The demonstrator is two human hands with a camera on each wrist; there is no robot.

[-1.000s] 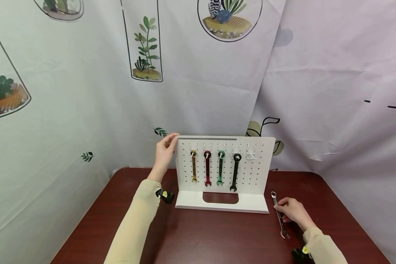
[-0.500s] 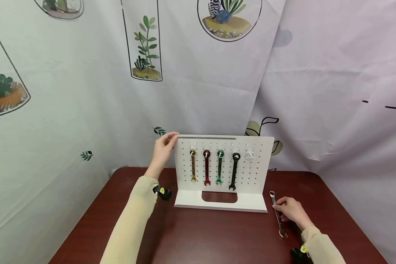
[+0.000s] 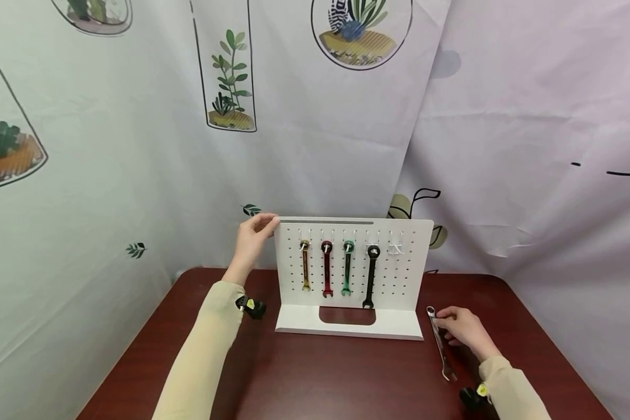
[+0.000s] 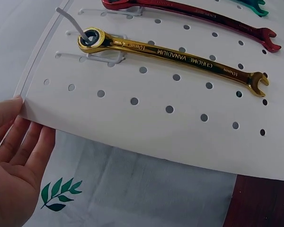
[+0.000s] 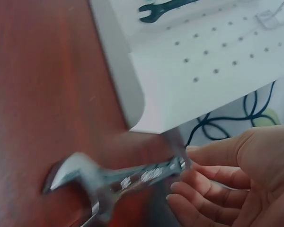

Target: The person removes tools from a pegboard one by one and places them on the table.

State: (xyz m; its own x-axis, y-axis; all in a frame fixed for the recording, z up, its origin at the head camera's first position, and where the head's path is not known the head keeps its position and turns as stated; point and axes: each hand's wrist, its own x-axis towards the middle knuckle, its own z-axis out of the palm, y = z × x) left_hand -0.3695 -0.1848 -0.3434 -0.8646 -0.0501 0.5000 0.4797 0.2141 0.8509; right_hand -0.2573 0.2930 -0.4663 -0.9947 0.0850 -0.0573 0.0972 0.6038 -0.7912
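A white pegboard stand [image 3: 404,274] stands upright on the table. My left hand [image 3: 252,240] pinches its upper left corner, thumb at the edge and fingers behind, as the left wrist view shows [image 4: 19,161]. A gold wrench [image 4: 180,57], a red wrench [image 3: 328,271], a green wrench [image 3: 347,271] and a black wrench [image 3: 370,277] hang from hooks on it. To the board's right, my right hand [image 3: 464,329] pinches a silver combination wrench [image 3: 437,341] near its ring end, thumb against fingertips. Its open-ended jaw is blurred in the right wrist view [image 5: 85,175].
An unused white hook [image 3: 396,249] sits at the board's right, beside the black wrench. The dark red table [image 3: 315,373] extends in front of the stand. A white cloth with plant prints [image 3: 315,157] hangs behind.
My right hand has shifted slightly up along the silver wrench, toward its ring end. The left hand keeps its hold on the board corner, and its wrist has drifted slightly left.
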